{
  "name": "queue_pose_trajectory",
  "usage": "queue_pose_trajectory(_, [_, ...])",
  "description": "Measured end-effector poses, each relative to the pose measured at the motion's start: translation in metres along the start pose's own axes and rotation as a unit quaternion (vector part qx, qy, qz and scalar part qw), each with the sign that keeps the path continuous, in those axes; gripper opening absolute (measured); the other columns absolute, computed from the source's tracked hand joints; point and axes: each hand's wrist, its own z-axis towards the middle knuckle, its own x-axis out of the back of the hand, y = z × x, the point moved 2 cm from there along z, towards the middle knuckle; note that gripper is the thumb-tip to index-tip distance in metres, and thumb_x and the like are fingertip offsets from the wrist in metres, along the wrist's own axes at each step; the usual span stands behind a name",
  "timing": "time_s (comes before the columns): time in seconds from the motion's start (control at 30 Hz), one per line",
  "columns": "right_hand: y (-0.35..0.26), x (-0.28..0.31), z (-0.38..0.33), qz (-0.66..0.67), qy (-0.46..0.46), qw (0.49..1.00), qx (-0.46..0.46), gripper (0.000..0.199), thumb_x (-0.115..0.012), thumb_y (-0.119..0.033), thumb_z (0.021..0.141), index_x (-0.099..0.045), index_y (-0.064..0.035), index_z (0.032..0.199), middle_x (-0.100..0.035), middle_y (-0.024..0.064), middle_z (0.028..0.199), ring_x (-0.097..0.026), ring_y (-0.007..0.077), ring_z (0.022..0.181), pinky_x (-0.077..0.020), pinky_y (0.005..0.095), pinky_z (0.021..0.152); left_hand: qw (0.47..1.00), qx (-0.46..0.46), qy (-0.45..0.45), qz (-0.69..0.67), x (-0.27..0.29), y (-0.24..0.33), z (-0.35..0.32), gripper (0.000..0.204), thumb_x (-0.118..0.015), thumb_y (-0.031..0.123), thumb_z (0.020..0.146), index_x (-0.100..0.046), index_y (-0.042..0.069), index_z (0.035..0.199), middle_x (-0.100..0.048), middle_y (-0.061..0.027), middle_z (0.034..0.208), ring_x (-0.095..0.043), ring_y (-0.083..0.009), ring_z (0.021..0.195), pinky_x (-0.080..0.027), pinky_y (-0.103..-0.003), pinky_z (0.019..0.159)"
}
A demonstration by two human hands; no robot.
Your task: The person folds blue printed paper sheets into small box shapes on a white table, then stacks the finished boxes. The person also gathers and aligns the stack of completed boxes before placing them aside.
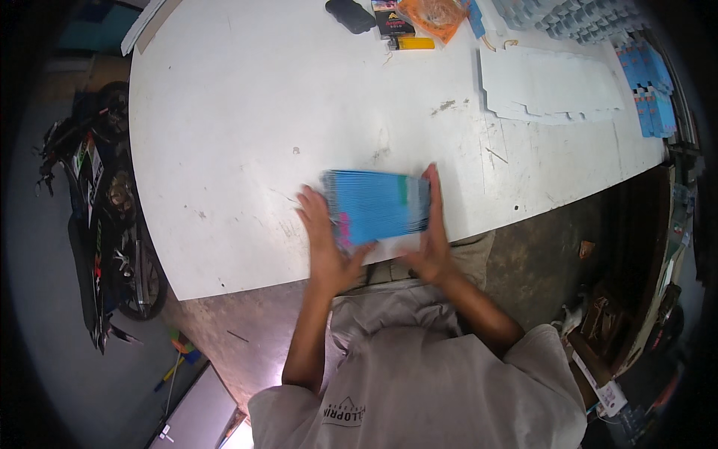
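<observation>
A stack of blue printed cards or sheets [374, 202], with many thin edges showing in layers, is at the near edge of the white table, between my hands. It has a green band toward the right and pink marks at the lower left. My left hand [323, 243] is beside its left end, fingers spread and thumb by the near edge. Flat against the right end lies my right hand [434, 232], its fingers stretched away from me and its thumb at the near edge. Both hands are slightly blurred, and the stack's underside is hidden.
On the white table [224, 150], a yellow lighter [415, 44], a dark box [393, 19], a black item [350, 15] and an orange packet [437, 16] lie at the back. White cut sheets [553, 82] and blue packs [654, 112] sit right. A motorbike [97, 209] stands left.
</observation>
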Motion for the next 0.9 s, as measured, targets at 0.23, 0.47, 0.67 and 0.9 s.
queue_pose_trajectory(0.23, [-0.021, 0.009, 0.005, -0.011, -0.004, 1.0, -0.027, 0.109, -0.068, 0.007, 0.082, 0.001, 0.0061, 0.166, -0.005, 0.0246, 0.175, -0.014, 0.0364, 0.162, -0.0171, 0.0432, 0.129, 0.993, -0.012, 0.072, -0.091, -0.018, 0.019, -0.005, 0.116, -0.089, 0.025, 0.081, -0.014, -0.01, 0.163, -0.013, -0.0368, 0.169, -0.012, -0.0532, 0.157, -0.016, -0.059, 0.128])
queue_pose_trajectory(0.47, [-0.019, 0.032, 0.023, -0.064, -0.006, 0.998, -0.008, 0.104, -0.067, 0.01, 0.086, -0.002, 0.0052, 0.166, -0.015, 0.0258, 0.173, -0.019, 0.036, 0.161, -0.0207, 0.0436, 0.128, 0.995, -0.035, 0.092, -0.005, -0.001, -0.002, 0.003, 0.101, -0.091, 0.017, 0.079, -0.033, -0.01, 0.158, -0.027, -0.0368, 0.165, -0.026, -0.0487, 0.156, -0.025, -0.056, 0.126])
queue_pose_trajectory(0.67, [-0.009, -0.012, -0.005, -0.139, 0.017, 0.99, 0.02, 0.093, -0.061, 0.011, 0.087, -0.011, 0.0061, 0.166, -0.024, 0.0269, 0.17, -0.029, 0.0337, 0.156, -0.0263, 0.0395, 0.126, 0.992, -0.041, 0.117, -0.007, -0.019, -0.019, -0.003, 0.103, -0.091, 0.021, 0.079, -0.033, -0.008, 0.159, -0.027, -0.035, 0.166, -0.028, -0.0465, 0.156, -0.032, -0.053, 0.124])
queue_pose_trajectory(0.9, [-0.032, 0.003, 0.004, -0.19, -0.142, 0.971, 0.006, 0.109, -0.058, 0.005, 0.072, -0.002, 0.0046, 0.166, -0.012, 0.0218, 0.175, -0.02, 0.0312, 0.16, -0.0188, 0.0421, 0.129, 0.988, 0.052, 0.089, -0.119, -0.006, 0.008, 0.011, 0.138, -0.096, 0.045, 0.069, -0.012, -0.012, 0.162, -0.004, -0.0353, 0.171, -0.006, -0.0502, 0.159, -0.017, -0.057, 0.128])
